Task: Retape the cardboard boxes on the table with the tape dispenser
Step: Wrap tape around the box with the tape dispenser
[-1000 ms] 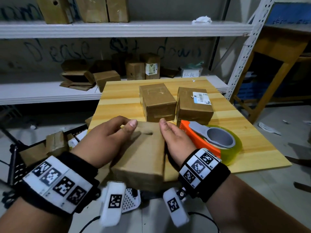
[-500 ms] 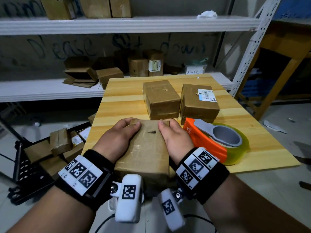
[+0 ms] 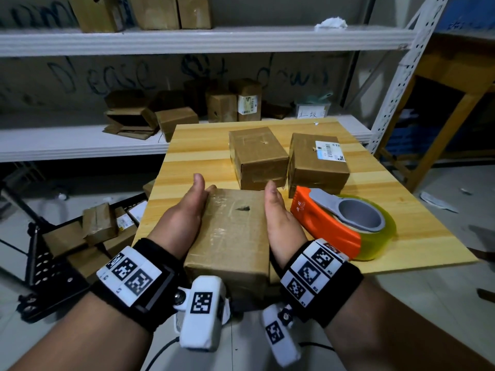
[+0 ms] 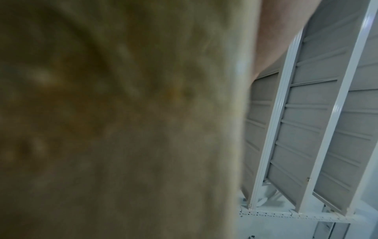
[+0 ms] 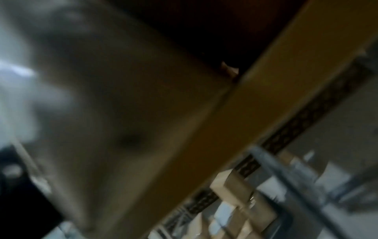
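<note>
Hand [image 3: 184, 220] fingers hidden beside box [image 3: 230, 231]

You can't see the fingers of your left hand [image 3: 184, 218] or right hand [image 3: 281, 223]: they drop behind the sides of the near brown cardboard box [image 3: 230, 236], so neither grip can be judged. That box's front lower edge is masked by the white wrist cameras. Both wrist views are smeared to a brown blur. The orange tape dispenser [image 3: 329, 226] hides a strip of pale wooden worktop [image 3: 192, 156].
</note>
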A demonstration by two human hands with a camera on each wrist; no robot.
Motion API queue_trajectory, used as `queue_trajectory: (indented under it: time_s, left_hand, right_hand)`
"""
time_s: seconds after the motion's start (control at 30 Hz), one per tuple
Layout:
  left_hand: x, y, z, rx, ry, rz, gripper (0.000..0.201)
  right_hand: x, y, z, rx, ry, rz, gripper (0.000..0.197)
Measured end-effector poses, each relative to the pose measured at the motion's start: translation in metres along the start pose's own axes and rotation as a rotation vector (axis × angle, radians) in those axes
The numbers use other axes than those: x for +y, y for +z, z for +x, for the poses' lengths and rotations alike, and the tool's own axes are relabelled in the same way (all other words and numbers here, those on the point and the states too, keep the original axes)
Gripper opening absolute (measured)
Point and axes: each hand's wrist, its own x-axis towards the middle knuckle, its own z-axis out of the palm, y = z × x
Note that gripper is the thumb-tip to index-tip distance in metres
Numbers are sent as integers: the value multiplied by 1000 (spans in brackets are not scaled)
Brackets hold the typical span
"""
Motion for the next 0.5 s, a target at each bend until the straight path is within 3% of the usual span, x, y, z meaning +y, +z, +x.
queue_trajectory:
  time_s: [0.1,0.2,0.33,0.37,0.47,0.5]
  left_hand:
    - [2,3,-4,70,15,66,53]
    - [0,3,-3,50,50,48,41]
    - [-3,0,-1,65,76,-39,16]
    - [-2,1,-2,75,93,-35,13]
    - [-1,6,0,122,128,6,14]
    - [0,7,0,137,130,-10,13]
  right_hand:
    - [3,-7,2,-4,-9,-71,61]
    - [7,-3,-2,7,-44,-78,67]
    - [19,8,-10,67,-177,18,133]
    - [18,7,-12,75,-161,54,134]
    - [10,-1,-18,69,-84,113,77]
    - [10,-4,-18,90,-61,117,70]
